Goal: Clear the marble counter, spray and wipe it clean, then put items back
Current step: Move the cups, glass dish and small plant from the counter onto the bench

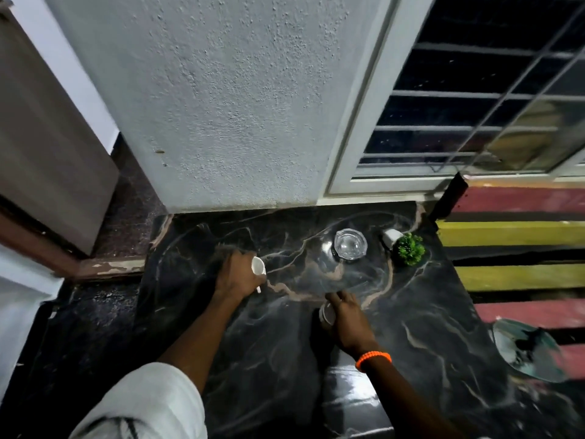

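Marble, black with pale pink and white veins, made up the tabletop (427,312), which ran up to a rough white wall (221,106) and a barred window (474,106). The left hand (239,275) lay knuckles-up over the left part of the slab, its fingers curled round a small white cup (258,267) whose rim showed at the thumb side; a thin white sliver showed just below the hand, but what it was could not be told. The right hand (346,321), with an orange bead bracelet (373,359) on its wrist, was closed over the top of a small dark container (327,315) with a pale rim, down near the middle of the slab; the container was too blurred to name. Towards the wall stood a clear glass ashtray (350,243), free of both hands. Just to its right a little green plant (410,248) in a white pot (391,238) lay tipped on its side, the pot pointing toward the wall. A striped cloth of red, yellow and black (522,236) lay past the right edge.
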